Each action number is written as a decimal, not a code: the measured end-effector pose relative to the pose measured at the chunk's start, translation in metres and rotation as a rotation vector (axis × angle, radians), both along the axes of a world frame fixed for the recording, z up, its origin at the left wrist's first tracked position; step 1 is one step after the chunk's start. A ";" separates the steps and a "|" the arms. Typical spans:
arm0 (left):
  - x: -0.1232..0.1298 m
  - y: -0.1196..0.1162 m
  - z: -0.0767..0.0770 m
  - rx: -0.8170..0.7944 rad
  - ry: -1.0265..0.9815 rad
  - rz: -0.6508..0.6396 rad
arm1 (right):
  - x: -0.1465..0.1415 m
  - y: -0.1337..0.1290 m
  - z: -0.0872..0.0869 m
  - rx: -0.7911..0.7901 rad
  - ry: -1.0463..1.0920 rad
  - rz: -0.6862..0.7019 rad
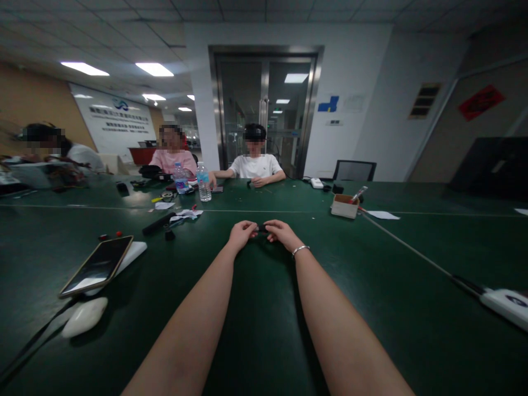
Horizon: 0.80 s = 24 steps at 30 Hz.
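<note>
Both my arms reach forward over the green table [264, 308]. My left hand [242, 234] is closed, thumb and fingers pinching the left end of a small dark object [261, 227]. From the other side my right hand [284, 234], with a silver bracelet at the wrist, pinches its right end. The object is short and dark, with a lighter bit near my left fingers. It is too small and too covered by fingers to tell its kind. Both hands are close to the tabletop; whether they rest on it I cannot tell.
At left lie a phone [99, 265] and a white mouse-shaped item [85, 317] with a strap nearby. Water bottles [203, 182], papers [187, 213] and a small box [345, 207] stand farther off. A power strip [506, 306] is at right. Several people sit across the table.
</note>
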<state>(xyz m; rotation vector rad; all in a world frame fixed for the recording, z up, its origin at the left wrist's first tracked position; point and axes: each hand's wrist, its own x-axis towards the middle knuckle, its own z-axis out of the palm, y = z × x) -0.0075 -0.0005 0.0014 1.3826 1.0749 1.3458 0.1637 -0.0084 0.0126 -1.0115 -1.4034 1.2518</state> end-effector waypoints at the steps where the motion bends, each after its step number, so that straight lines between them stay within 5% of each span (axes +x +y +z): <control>1: 0.000 0.000 0.000 -0.009 0.032 -0.002 | 0.000 0.000 0.000 -0.006 0.012 0.005; 6: 0.004 -0.002 0.002 -0.051 0.161 0.003 | 0.002 0.002 -0.002 -0.026 0.051 0.034; 15: 0.005 -0.007 0.010 -0.117 0.002 -0.037 | 0.003 0.002 -0.002 -0.038 0.110 0.018; 24: 0.001 0.001 -0.002 0.005 0.009 0.020 | 0.002 0.000 -0.001 -0.040 0.089 0.013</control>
